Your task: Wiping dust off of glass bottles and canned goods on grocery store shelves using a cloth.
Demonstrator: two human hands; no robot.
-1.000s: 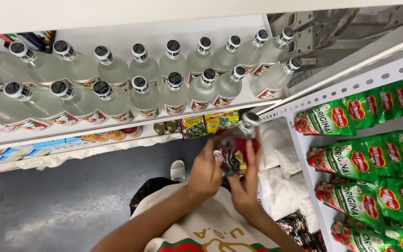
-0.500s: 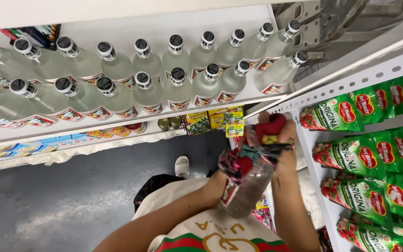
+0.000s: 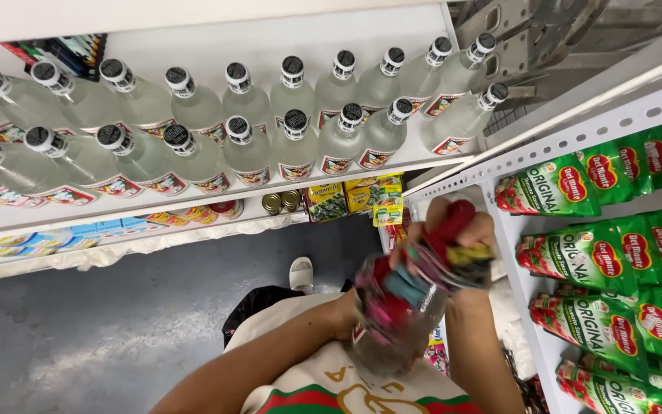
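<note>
Grey concrete floor (image 3: 101, 330), white metal shelf (image 3: 216, 201) of clear bottles, perforated white rack (image 3: 576, 134) with green pouches

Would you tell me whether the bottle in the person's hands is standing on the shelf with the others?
No, the clear bottle is held off the shelf, gripped between the left hand and right hand.

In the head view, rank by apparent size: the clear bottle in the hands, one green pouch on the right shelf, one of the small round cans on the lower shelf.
1. Clear bottle, though it is nearest the camera, so its lead is unsure.
2. Green pouch.
3. Small round can, clearly smallest.
</note>
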